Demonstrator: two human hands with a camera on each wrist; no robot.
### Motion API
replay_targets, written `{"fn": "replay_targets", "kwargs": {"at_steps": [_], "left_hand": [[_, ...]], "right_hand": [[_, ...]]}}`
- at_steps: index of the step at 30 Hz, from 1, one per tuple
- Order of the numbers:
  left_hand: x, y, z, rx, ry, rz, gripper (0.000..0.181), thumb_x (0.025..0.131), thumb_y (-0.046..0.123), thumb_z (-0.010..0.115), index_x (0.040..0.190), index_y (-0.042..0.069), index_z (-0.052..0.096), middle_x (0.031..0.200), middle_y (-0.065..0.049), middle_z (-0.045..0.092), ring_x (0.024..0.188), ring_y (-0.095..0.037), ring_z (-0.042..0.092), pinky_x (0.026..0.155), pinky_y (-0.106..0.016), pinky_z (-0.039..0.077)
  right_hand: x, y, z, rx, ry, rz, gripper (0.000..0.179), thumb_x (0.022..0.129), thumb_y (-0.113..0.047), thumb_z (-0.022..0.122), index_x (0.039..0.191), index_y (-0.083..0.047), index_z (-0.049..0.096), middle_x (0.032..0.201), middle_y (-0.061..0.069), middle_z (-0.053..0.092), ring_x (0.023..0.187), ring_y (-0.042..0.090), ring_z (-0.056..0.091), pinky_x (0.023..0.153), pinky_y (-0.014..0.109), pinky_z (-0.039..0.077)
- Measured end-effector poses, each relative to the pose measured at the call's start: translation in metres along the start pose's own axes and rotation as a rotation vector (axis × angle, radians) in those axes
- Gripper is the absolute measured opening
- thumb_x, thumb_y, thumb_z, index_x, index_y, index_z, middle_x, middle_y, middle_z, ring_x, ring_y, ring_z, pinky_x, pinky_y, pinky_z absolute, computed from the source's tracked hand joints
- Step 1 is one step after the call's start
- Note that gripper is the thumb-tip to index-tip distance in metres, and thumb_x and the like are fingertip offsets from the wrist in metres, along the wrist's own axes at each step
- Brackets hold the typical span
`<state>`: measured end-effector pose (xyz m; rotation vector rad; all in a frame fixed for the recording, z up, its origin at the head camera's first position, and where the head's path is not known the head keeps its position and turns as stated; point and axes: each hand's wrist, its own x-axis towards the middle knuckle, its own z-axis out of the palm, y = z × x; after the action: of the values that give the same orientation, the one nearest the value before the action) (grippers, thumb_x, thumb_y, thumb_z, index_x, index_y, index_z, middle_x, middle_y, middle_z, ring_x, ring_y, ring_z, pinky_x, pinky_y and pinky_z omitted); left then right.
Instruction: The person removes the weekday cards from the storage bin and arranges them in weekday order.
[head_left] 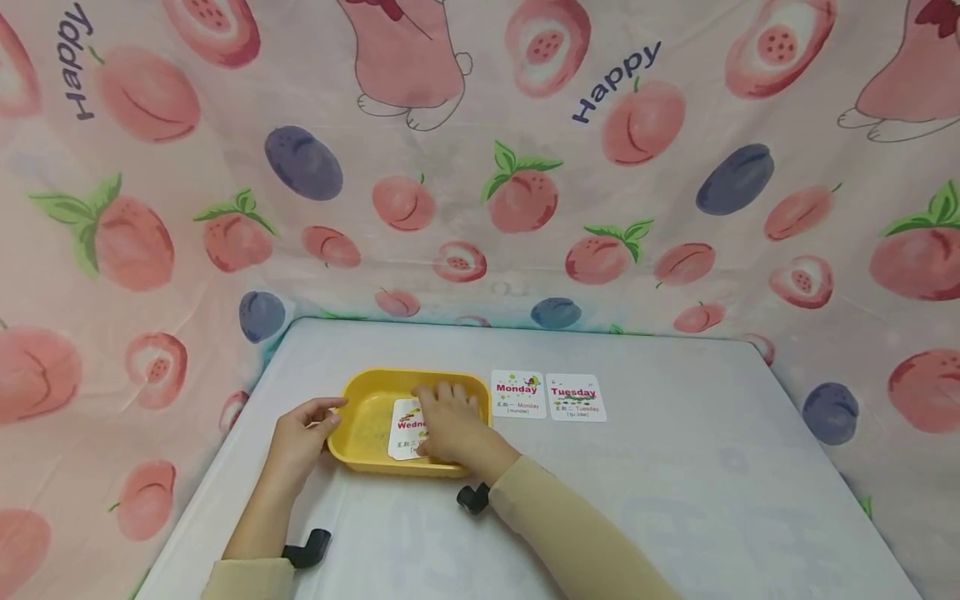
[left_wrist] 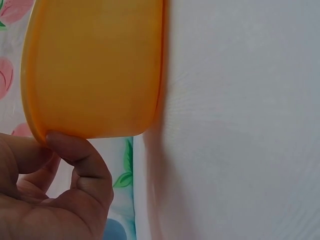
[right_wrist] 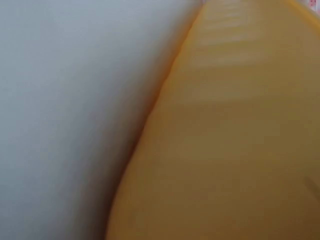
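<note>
A yellow plastic tray [head_left: 363, 417] rests on the white table. At its left end my left hand [head_left: 297, 433] pinches the rim between thumb and fingers; the left wrist view shows the thumb [left_wrist: 70, 145] against the tray's outer wall. Over the right part of the tray, my right hand [head_left: 453, 425] grips a white Wednesday card [head_left: 403, 429], the thumb at its lower edge. That hand covers the card's right side. In the right wrist view only the tray's outer wall [right_wrist: 225, 140] and the white tabletop show, with no hand.
To the right of the tray lie a Monday card [head_left: 518, 394] and a Tuesday card [head_left: 575, 397], face up side by side. Behind the white table [head_left: 675, 500] hangs a pink fruit-print cloth [head_left: 450, 167]. Black wrist mounts stick out near both sleeves.
</note>
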<state>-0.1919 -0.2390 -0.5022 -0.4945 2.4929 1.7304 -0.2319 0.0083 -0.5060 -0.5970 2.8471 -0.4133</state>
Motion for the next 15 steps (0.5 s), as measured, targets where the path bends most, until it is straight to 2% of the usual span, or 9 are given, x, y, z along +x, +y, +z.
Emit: {"fn": "replay_targets", "kwargs": {"at_steps": [15], "left_hand": [[-0.0002,0.0001,-0.0002,0.013,-0.004,-0.001,0.033,0.109,0.011,0.059,0.141,0.009,0.069,0.117,-0.013,0.056,0.099,-0.025,0.057,0.072,-0.018,0.057]], "right_hand": [[0.0022,-0.0005,0.002,0.018,0.054,0.033,0.095,0.08,-0.043,0.095,0.158,-0.024,0.044,0.136,0.007,0.049,0.12,0.027,0.042,0.095,0.04,0.038]]}}
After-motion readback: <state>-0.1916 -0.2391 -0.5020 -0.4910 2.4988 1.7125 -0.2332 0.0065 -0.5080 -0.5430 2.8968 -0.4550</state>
